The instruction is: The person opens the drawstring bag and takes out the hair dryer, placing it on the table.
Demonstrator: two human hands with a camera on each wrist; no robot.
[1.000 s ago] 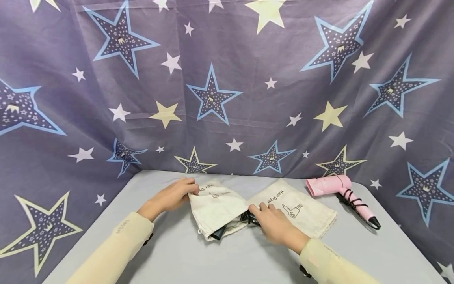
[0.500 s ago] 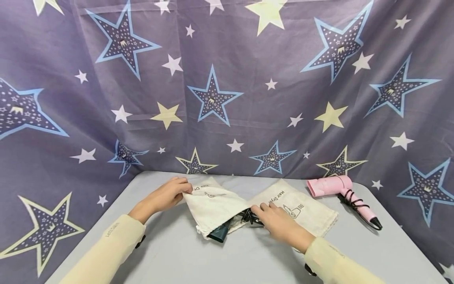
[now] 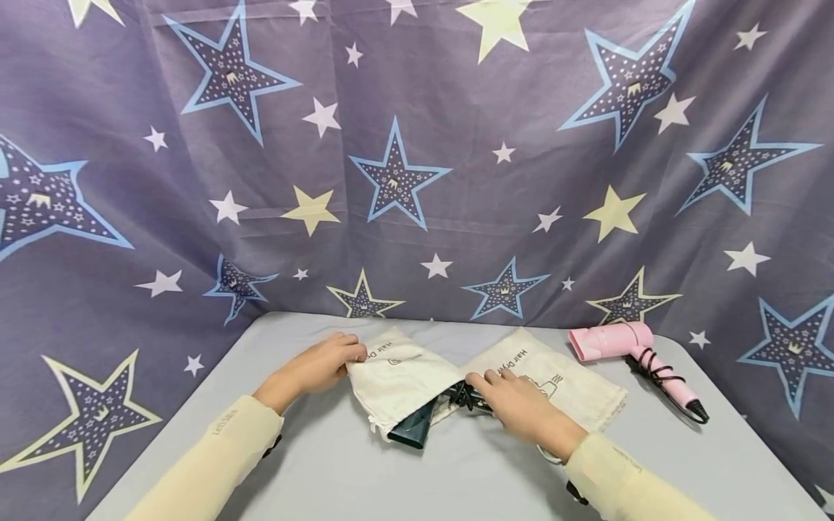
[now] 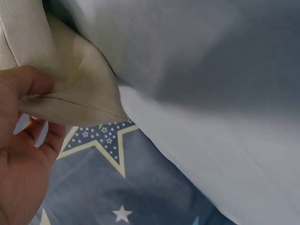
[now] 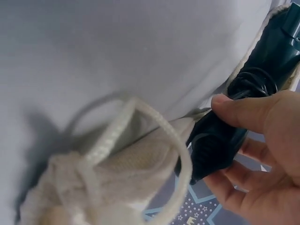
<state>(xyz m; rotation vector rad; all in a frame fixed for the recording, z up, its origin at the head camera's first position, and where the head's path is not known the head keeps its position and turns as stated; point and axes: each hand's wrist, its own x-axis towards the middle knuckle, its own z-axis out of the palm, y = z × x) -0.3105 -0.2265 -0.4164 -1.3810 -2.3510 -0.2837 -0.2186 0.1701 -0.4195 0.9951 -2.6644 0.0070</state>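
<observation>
A cream cloth bag (image 3: 407, 380) printed "Hair Dryer" lies on the table, its mouth facing front right. My left hand (image 3: 319, 364) pinches the bag's closed corner; in the left wrist view, thumb and fingers hold the cloth (image 4: 84, 79) by its seam. Out of the mouth sticks a dark green hair dryer (image 3: 413, 428), with part of it still covered by the cloth. My right hand (image 3: 524, 410) grips its handle, thumb on one side and fingers on the other. In the right wrist view a black cord (image 5: 255, 82) is wound around the dryer (image 5: 276, 51).
Another cream bag (image 3: 583, 387) with a dryer print lies flat behind my right hand. Its drawstring (image 5: 180, 154) loops up in the right wrist view. A pink hair dryer (image 3: 609, 341), cord wound on its handle, rests at the right. A star-patterned curtain (image 3: 417, 260) borders the table (image 3: 365, 485).
More of the dark green dryer now shows at the bag's mouth. My right hand has shifted slightly right with the handle; my left hand drew left, then came back, holding the bag's corner.
</observation>
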